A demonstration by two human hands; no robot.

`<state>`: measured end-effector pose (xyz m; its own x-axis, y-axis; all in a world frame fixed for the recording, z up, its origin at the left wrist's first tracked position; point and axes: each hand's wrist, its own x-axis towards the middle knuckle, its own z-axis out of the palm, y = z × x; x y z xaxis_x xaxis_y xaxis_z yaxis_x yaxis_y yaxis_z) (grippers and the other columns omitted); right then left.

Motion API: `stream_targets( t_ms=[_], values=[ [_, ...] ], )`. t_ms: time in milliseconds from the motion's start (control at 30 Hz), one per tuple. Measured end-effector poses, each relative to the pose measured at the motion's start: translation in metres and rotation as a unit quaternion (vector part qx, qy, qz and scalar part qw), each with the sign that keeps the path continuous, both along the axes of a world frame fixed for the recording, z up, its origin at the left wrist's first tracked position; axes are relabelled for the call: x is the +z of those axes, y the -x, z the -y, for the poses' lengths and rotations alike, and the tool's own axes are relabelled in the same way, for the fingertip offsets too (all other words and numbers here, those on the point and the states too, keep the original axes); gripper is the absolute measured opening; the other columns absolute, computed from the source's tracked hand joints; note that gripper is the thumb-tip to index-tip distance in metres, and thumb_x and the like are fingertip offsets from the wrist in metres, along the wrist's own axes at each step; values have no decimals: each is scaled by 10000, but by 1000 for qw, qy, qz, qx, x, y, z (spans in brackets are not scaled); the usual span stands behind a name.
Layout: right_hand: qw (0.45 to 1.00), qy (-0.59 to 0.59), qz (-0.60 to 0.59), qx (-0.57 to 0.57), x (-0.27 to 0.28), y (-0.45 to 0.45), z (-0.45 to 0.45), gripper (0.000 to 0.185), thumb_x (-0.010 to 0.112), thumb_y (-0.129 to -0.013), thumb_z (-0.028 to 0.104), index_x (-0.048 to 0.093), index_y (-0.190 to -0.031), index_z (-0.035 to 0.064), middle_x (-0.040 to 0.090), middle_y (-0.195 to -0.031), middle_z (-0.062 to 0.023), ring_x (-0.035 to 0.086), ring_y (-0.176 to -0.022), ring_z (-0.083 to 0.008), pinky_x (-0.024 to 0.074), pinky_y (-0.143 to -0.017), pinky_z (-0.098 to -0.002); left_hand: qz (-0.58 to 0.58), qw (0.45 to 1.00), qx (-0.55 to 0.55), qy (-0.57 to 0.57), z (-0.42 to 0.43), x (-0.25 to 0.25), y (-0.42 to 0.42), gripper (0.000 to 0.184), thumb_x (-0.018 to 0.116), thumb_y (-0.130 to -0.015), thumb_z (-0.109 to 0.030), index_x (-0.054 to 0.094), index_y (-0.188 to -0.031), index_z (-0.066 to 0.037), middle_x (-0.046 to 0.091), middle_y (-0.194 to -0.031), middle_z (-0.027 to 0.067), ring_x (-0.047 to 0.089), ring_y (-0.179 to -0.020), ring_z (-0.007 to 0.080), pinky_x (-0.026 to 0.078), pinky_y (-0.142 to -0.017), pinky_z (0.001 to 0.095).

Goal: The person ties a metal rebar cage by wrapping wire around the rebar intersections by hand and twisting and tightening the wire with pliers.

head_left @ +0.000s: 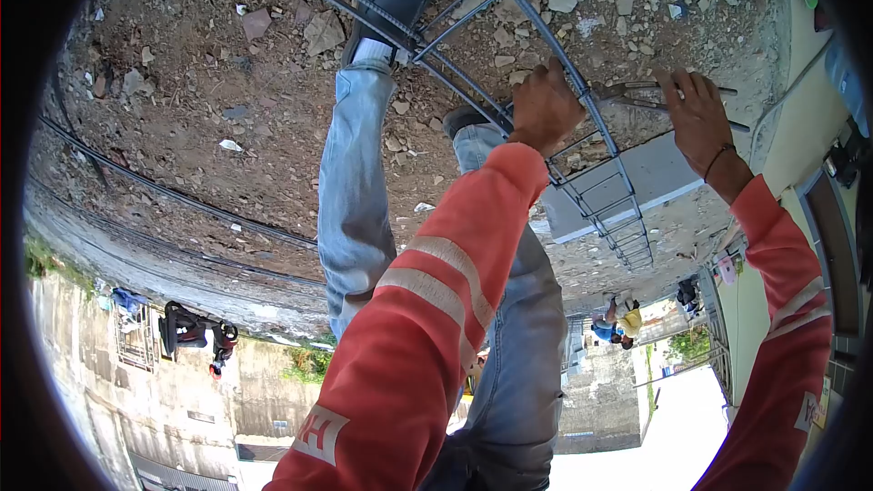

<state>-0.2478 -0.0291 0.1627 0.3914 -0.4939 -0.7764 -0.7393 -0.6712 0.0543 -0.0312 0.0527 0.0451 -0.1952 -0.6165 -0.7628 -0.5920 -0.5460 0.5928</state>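
Observation:
A narrow steel rebar cage, long bars joined by square stirrups, runs across the top and down to the right. My left hand is closed around one of its bars, fingers curled; any wire within the fingers is hidden. To the right of it, my right hand grips the two handles of a pair of pincers. The jaws of the pincers are against the cage bar beside my left hand. Both my arms wear red sleeves with pale stripes. My feet, in dark shoes, stand at the cage.
A grey slab lies beneath the cage. Stony soil covers the ground, and long loose bars lie to the left. Several people appear upside down near the bottom. A pale wall stands at right.

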Motion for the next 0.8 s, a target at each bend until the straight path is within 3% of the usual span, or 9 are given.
stream_targets(
  t_ms=[200,300,367,400,467,500,567,667,800],
  values=[
    [999,15,29,-33,1,-1,-7,516,501,-866,-9,462,-1379,35,506,-1319,-175,511,-1206,-325,390,-1054,-494,7,1000,8,26,0,3,1,636,746,-752,-390,511,-1173,25,642,-963,241,663,-887,433,517,-782,546],
    [996,-38,-6,-75,-1,-2,1,415,522,-852,7,533,-1266,24,553,-1267,-175,571,-1120,-327,469,-961,-471,17,999,1,42,0,3,1,655,755,-747,-435,524,-1150,27,650,-959,249,672,-877,435,531,-770,545],
    [988,-98,-31,-114,5,-17,14,301,539,-830,9,591,-1127,3,635,-1123,-184,642,-995,-354,529,-839,-466,9,1000,1,9,6,7,-1,657,748,-758,-460,532,-1136,31,654,-961,264,677,-872,445,541,-768,548],
    [988,-98,-31,-117,6,-16,16,301,539,-830,9,591,-1127,3,635,-1123,-184,642,-995,-354,529,-839,-466,9,1000,-2,10,6,7,-1,657,748,-758,-460,532,-1136,31,654,-961,264,677,-872,445,541,-768,548],
    [982,-116,-14,-152,3,-15,15,234,557,-797,11,625,-1020,-12,679,-924,-201,671,-856,-402,548,-766,-478,-8,999,14,30,5,7,-3,640,739,-772,-466,540,-1119,34,656,-954,279,677,-873,458,546,-770,548],
    [981,-117,-12,-153,-3,-11,7,234,557,-797,11,625,-1020,-12,679,-924,-201,671,-856,-402,548,-766,-478,-6,999,13,30,6,7,-5,640,739,-772,-466,540,-1119,34,656,-954,279,677,-873,458,546,-770,548],
    [961,-118,10,-249,-14,3,-19,206,574,-769,22,636,-959,-25,673,-809,-229,668,-813,-436,546,-759,-500,-33,999,12,27,8,9,-6,585,724,-795,-423,547,-1099,44,652,-941,290,673,-884,456,543,-792,535],
    [957,-145,51,-245,-28,10,-20,208,584,-751,38,638,-940,-28,664,-779,-258,664,-807,-442,548,-747,-506,-31,999,8,22,4,5,-7,513,711,-798,-336,539,-1090,49,649,-959,294,669,-902,453,542,-802,528],
    [957,-191,32,-217,-7,-1,18,199,572,-761,25,610,-953,-13,618,-713,-285,637,-765,-469,517,-742,-526,-35,999,-1,-14,10,8,-10,494,691,-780,-246,518,-1131,54,646,-998,289,664,-916,454,538,-808,530]
  ],
)
